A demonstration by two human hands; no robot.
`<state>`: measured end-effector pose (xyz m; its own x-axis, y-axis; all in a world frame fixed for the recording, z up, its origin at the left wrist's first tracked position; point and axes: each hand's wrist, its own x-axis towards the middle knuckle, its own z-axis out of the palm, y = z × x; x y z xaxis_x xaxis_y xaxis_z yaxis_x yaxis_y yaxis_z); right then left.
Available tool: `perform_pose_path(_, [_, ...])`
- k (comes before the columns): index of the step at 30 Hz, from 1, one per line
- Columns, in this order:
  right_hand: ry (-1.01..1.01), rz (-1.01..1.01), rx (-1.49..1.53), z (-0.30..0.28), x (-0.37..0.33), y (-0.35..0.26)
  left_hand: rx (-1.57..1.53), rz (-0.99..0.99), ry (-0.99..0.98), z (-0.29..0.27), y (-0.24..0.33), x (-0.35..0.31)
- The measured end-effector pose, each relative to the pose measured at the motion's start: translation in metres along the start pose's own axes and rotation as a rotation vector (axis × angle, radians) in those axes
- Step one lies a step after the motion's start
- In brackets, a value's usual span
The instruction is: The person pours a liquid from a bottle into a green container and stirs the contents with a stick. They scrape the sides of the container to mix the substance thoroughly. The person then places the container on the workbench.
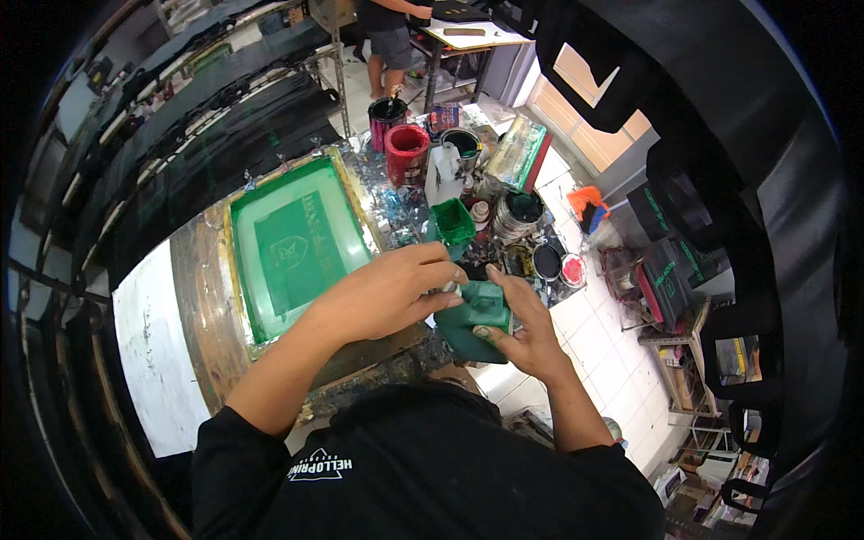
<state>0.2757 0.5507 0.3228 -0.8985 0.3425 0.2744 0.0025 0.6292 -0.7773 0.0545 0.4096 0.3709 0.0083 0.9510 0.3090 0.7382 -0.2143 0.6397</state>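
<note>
A green plastic jug (472, 340) with a moulded handle is held upright in front of my chest. My right hand (529, 326) is closed around its right side, thumb toward me. At the top of the jug, my left hand (405, 290) pinches a small whitish cap (450, 288); whether the cap still sits on the neck cannot be made out. Just beyond the jug stands an open square container (453, 223) with green ink inside. Left of my hands lies a screen printing frame (337, 160) with green-stained mesh.
Cluttered on the ink-stained table are a red tub (408, 155), a dark paint can (520, 216), a small white bottle (480, 211) and a pink-stained lid (573, 269). Racks with black sheets (216, 135) fill the left. Another person (391, 45) stands at a far table. Black bags hang at right.
</note>
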Motion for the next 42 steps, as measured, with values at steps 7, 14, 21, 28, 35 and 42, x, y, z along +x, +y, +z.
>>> perform_pose_path(7, [-0.034, 0.06, -0.043, 0.001, 0.019, 0.004, 0.367, -0.284, 0.235, 0.041, -0.008, 0.007])
perform_pose_path(14, [-0.066, 0.028, -0.109, -0.003, 0.031, 0.01, 0.371, -0.234, 0.194, 0.018, -0.007, 0.004])
perform_pose_path(21, [-0.201, 0.033, -0.043, -0.002, 0.027, 0.025, 0.091, -0.101, 0.029, 0.018, -0.025, -0.011])
perform_pose_path(28, [-0.169, 0.104, -0.068, -0.001, 0.032, 0.029, 0.334, -0.388, 0.23, 0.041, -0.033, 0.001])
perform_pose_path(35, [-0.062, 0.253, -0.19, -0.019, 0.056, 0.05, 0.126, -0.558, 0.349, 0.02, -0.049, -0.016])
perform_pose_path(42, [-0.154, 0.27, -0.47, -0.032, 0.094, 0.064, -0.044, -0.79, 0.257, 0.046, -0.061, -0.071])
